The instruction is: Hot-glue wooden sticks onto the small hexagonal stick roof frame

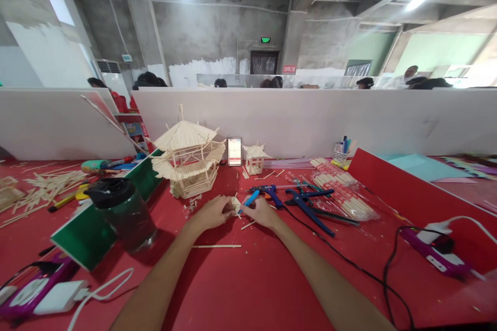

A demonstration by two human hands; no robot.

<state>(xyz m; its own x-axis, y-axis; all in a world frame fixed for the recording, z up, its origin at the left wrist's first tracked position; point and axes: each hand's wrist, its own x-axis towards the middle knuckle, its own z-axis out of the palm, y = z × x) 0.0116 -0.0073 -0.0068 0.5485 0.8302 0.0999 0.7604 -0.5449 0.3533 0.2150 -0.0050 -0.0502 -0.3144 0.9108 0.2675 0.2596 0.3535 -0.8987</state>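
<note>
- Small wooden piece (235,205): at red table (248,284), between both hands.
- Left hand (216,212): fingers closed on piece.
- Right hand (264,212): gripping blue tool (251,200), tip near piece.
- Small stick house (255,160): one o'clock of piece.
- Bottle (128,220): nine o'clock.

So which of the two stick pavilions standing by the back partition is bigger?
The left pavilion, beside the green board, is bigger: it has two roof tiers, while the right pavilion has one.
</note>
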